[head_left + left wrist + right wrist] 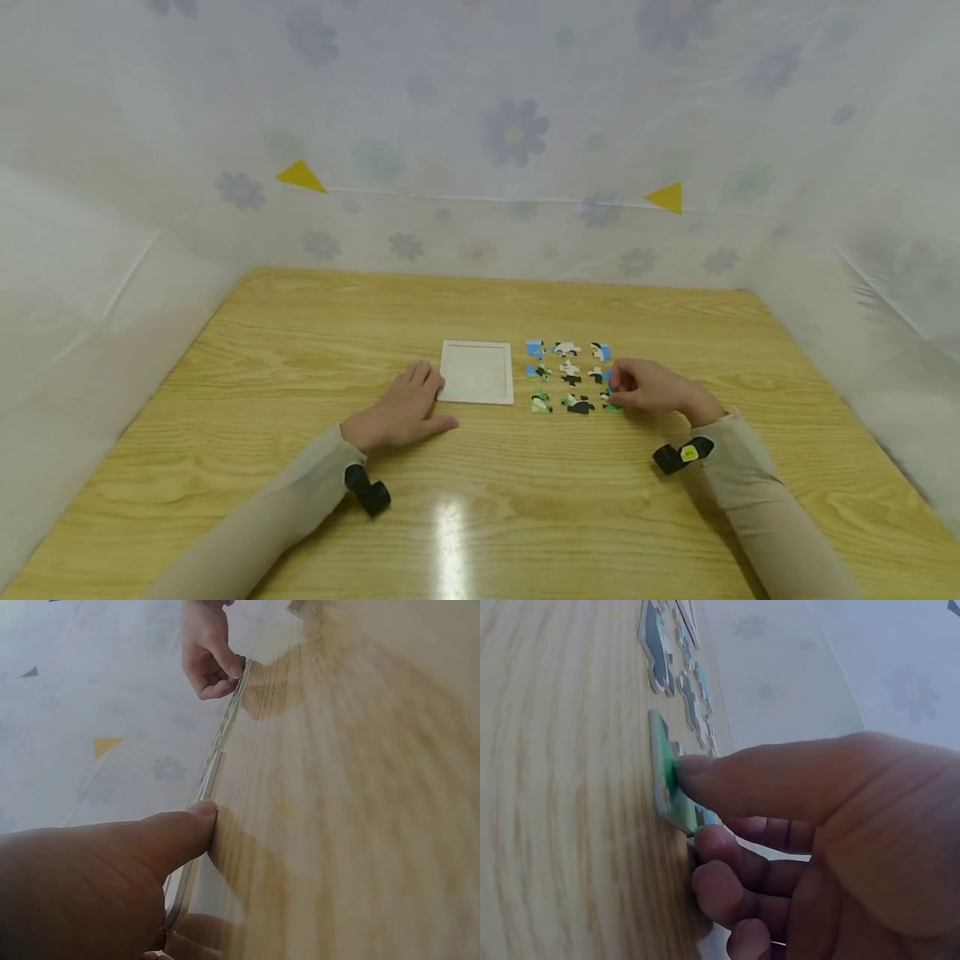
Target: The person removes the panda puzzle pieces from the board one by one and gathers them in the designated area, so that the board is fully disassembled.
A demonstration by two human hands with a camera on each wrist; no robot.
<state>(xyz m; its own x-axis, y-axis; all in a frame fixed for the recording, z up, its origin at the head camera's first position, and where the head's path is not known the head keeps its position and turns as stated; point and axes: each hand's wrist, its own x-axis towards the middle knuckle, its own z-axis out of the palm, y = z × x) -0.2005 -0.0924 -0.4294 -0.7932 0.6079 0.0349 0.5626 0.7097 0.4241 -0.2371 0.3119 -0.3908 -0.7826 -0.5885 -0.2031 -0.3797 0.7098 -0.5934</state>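
Note:
Flat on the table, my left hand [405, 408] has its fingertips at the left edge of a square white puzzle frame [512, 375]. Its thumb [187, 825] extends along the near side. To the right of the frame, several jigsaw pieces lie in rows, among them a black-and-white piece [577, 406]. At the lower right of that group, my right hand [656, 387] pinches a green corner puzzle piece [664, 761]. The right thumb rests on its face and the other fingers curl at its edge; the piece lies on or very near the table.
The wooden table [480, 500] stretches around the frame and the pieces. A pale flowered curtain [450, 125] with two yellow triangles encloses the table at the back and sides. Each wrist carries a small black camera [367, 492].

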